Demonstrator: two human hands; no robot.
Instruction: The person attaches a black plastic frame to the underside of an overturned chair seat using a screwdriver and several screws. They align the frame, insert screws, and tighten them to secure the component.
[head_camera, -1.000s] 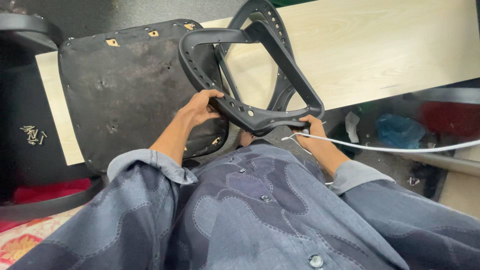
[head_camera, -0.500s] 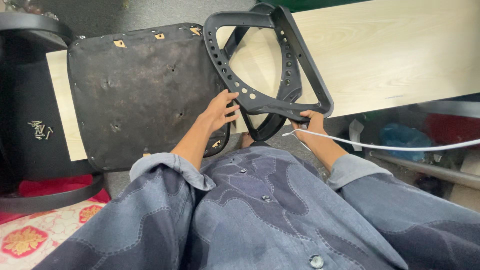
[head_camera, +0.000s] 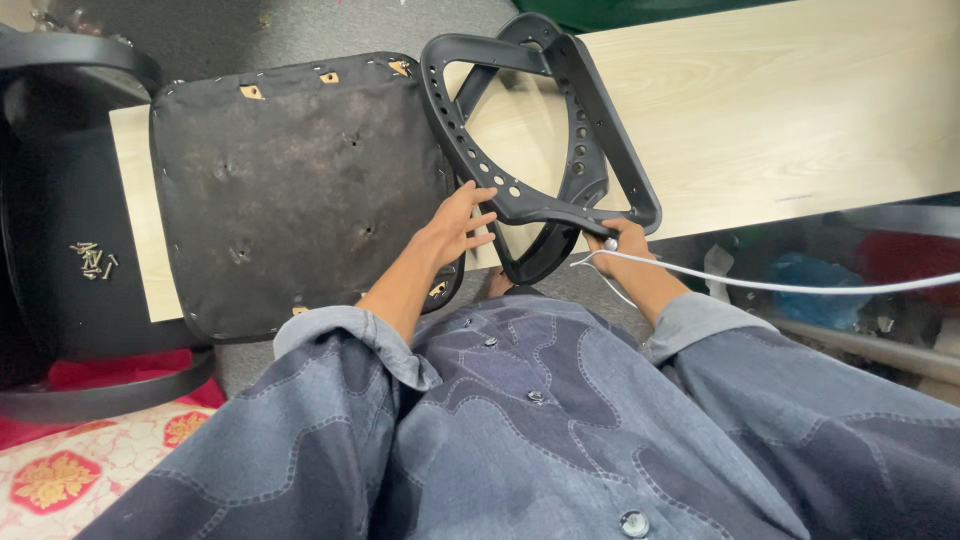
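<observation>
No packages, labels, signs or screens can be made out.

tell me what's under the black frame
Under the frame the pale wooden board shows through its opening. The seat pad lies beside it. What is beneath the frame's lower edge is hidden.

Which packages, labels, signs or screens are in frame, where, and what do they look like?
No labels, signs or screens show.
Blue bag-like bundle: under the wooden bench, right side; crumpled, soft, too dim to say if it is a package.
White wrapper-like scrap: just left of that bundle; small, crumpled, kind unclear.
</observation>
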